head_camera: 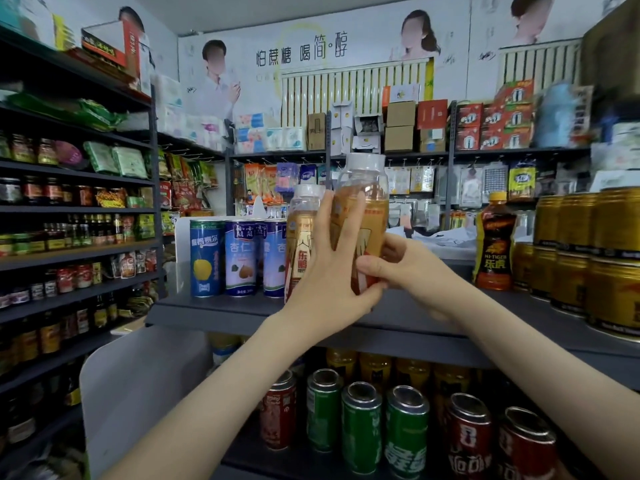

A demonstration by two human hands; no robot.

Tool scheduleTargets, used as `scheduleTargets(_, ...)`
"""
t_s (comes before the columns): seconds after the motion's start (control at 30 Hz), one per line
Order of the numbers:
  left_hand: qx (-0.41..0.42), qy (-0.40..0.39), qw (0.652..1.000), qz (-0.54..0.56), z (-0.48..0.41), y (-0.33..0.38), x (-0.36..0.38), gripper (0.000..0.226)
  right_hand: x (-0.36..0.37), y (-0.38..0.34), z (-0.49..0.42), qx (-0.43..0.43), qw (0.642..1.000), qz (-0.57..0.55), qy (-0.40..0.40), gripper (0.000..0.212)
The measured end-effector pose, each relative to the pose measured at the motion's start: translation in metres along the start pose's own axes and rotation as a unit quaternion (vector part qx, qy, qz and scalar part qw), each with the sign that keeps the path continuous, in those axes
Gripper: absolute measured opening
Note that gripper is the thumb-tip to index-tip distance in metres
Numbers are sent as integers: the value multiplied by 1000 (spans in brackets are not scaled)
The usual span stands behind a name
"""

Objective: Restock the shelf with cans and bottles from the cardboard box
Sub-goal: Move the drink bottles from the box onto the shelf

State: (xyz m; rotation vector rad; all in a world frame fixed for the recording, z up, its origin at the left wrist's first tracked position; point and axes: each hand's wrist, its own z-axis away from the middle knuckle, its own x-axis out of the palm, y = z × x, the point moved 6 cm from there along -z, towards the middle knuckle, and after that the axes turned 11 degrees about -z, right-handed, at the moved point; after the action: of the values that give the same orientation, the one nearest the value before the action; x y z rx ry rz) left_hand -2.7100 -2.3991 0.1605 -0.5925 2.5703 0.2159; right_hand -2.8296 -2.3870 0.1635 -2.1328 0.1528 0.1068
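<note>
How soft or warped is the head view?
Head view: wide-angle bend bows the shelf edge and the left rack; the gold cans at far right smear; the held bottle looks slightly soft; lighting is flat, with no hard shadows or strong glare.

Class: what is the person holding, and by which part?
A white-capped bottle: the right hand grips its lower body; the left hand presses straight fingers against its side.
</note>
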Motion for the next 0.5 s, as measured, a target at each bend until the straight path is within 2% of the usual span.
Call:
scheduleTargets(0.07, 22, -11, 999, -30, -1, -5, -1, 97, -12, 7, -3, 22, 1000, -1, 3, 45)
scheduleTargets(0.13, 41, 31, 993, -104, -2, -14, -8, 79, -25, 17, -9, 45, 999, 1, 18, 50)
scheduleTargets(0.23, 8, 79, 977, -196, -3, -40, -11, 69, -43, 36, -24, 79, 996, -8, 47, 45)
scheduleTargets(0.37, -24, 50, 976, -212, -4, -68, 3, 73, -62, 58, -49, 107, 991, 15, 75, 36)
scheduleTargets(0.5, 24, 51, 981, -185, -7, -80, 8, 69, -75, 81, -71, 148, 981, 99, 77, 39)
